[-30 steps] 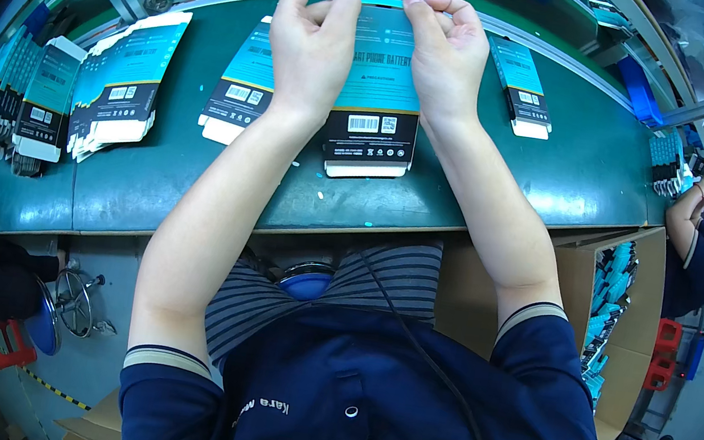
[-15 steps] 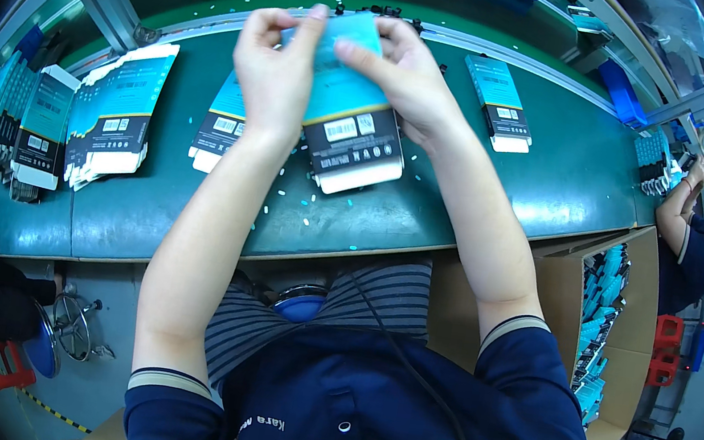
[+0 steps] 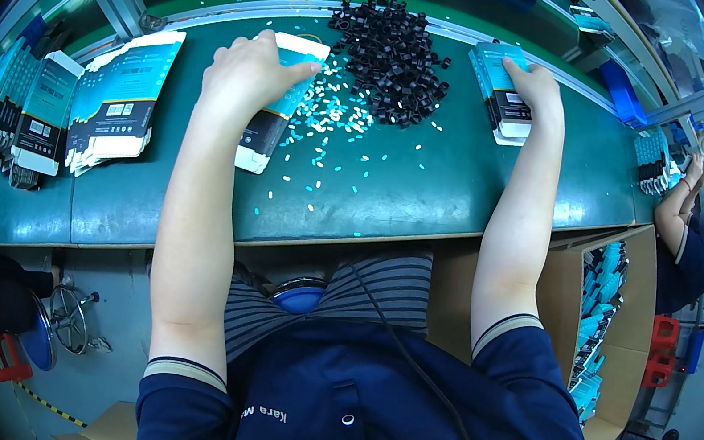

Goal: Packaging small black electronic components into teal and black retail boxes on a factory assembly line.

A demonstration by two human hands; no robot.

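Bright overhead light, sharp centre, fisheye-bent dark rim.

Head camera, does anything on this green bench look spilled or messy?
Yes: small pale pellets lie scattered loose across the green bench, between the left hand and the heap of black parts. A few black parts have strayed from the heap.
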